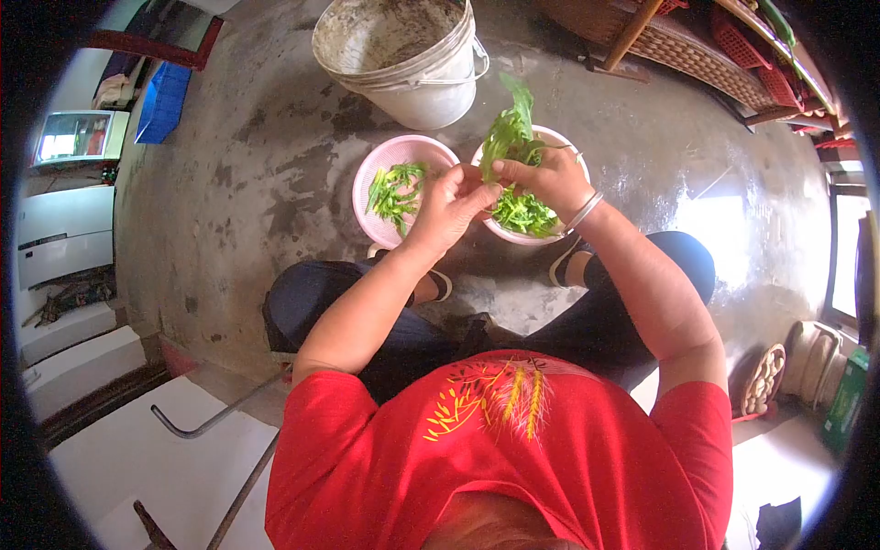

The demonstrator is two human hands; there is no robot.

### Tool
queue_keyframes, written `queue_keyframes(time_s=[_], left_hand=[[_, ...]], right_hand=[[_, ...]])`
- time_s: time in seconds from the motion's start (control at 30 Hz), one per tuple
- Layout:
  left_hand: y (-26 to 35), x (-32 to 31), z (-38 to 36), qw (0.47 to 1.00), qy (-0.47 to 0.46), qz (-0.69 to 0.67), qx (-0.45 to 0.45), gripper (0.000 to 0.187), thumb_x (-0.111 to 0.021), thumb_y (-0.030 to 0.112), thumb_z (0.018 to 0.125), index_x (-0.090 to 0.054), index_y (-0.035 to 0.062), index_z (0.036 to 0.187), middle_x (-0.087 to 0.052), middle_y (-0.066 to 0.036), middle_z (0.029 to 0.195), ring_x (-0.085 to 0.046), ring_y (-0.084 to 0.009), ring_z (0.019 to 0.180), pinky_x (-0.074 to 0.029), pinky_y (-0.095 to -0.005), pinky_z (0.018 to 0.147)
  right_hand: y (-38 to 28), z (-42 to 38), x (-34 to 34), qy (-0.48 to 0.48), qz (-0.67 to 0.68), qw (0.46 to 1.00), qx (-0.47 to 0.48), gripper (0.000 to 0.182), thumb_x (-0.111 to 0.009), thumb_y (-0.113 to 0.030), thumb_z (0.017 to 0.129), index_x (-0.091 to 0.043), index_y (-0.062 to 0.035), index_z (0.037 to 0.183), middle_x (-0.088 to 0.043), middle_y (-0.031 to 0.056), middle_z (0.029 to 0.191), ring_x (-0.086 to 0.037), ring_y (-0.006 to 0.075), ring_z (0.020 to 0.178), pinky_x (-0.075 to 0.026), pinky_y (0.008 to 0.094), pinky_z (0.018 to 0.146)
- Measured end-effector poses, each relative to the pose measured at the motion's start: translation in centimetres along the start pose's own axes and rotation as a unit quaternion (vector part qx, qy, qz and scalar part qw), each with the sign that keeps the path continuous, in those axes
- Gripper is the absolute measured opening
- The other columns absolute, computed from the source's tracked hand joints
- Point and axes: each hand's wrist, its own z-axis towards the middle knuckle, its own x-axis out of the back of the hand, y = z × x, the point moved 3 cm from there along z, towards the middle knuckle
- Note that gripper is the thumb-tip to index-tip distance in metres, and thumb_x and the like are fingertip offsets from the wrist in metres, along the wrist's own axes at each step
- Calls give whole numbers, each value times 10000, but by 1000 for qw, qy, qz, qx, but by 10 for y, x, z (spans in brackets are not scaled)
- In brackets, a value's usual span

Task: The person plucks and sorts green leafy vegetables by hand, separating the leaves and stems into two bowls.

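Note:
A leafy green vegetable (510, 119) stands up between my two hands, its leaf tips pointing away from me. My right hand (555, 179) is closed around it, with a silver bangle on the wrist. The fingers of my left hand (451, 206) pinch together at its lower end, close against the right fingers; what exactly lies between them is partly hidden. Below my left hand is a pink basket (368, 220) with short green pieces (396, 194) inside. Under my right hand sits a second pale pink basket (577, 147) holding a heap of greens (524, 215), partly covered by the hand.
A stained white bucket (431, 96) with a wire handle stands just beyond the baskets on the concrete floor (266, 174). My knees flank the baskets. Wooden and woven furniture (687, 60) is at upper right; a blue box (165, 103) and white cabinets (69, 215) are at left.

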Motion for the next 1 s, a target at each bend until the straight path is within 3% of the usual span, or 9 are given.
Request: queue_keyframes(time_s=[0.03, 0.1, 0.43, 0.6, 0.83, 0.93, 1.0], left_hand=[[-3, 3, 1, 1000, 4, 20, -10, 176, -580, 203, 872, -538, 53, 953, -600, -25, 862, -566, -86, 727, -494, -227, 617], [-10, 9, 5, 998, 12, 61, -29, 172, -606, 176, 856, -546, 27, 919, -617, -25, 835, -563, -67, 715, -489, -214, 596], [-5, 10, 3, 988, -1, -141, 64, 230, -505, 250, 913, -563, 35, 970, -595, -28, 771, -577, -93, 654, -499, -208, 585], [0, 2, -3, 989, -62, -111, 81, 265, -469, 281, 928, -563, 39, 981, -589, -34, 780, -568, -90, 643, -497, -211, 597], [-3, 0, -4, 992, -68, -7, 109, 255, -492, 271, 919, -557, 33, 981, -584, -47, 764, -567, -105, 636, -486, -229, 582], [-9, 2, -2, 994, -63, 10, 92, 255, -517, 268, 907, -579, 29, 972, -584, -34, 750, -561, -91, 629, -480, -213, 574], [-9, 5, -2, 993, -42, -37, 102, 272, -532, 286, 900, -605, 33, 968, -583, -14, 737, -555, -70, 618, -470, -196, 566]], right_hand=[[-5, -3, -2, 9, -38, 999, 8, 224, -651, -163, 814, -619, 7, 957, -649, 61, 808, -605, 126, 689, -497, 251, 580], [-6, -5, -5, 3, 23, 1000, 12, 216, -644, -145, 817, -614, 12, 963, -648, 67, 831, -605, 129, 693, -508, 261, 590], [17, 7, 1, -27, 261, 964, -34, 255, -616, -135, 834, -575, 47, 1008, -636, 103, 884, -634, 188, 812, -516, 286, 651], [15, 7, 2, -30, 196, 980, -19, 256, -638, -164, 817, -583, 21, 985, -636, 95, 850, -619, 158, 746, -500, 262, 623], [17, 9, 1, -49, 20, 998, 33, 227, -655, -191, 810, -620, 12, 906, -636, 61, 732, -593, 121, 632, -472, 237, 563], [10, 3, -2, -30, 0, 998, 51, 229, -655, -190, 813, -622, 20, 897, -640, 73, 734, -595, 128, 617, -479, 237, 560], [17, 7, -2, -39, 73, 996, 35, 215, -653, -175, 814, -623, 20, 900, -643, 78, 743, -600, 132, 630, -490, 242, 577]])
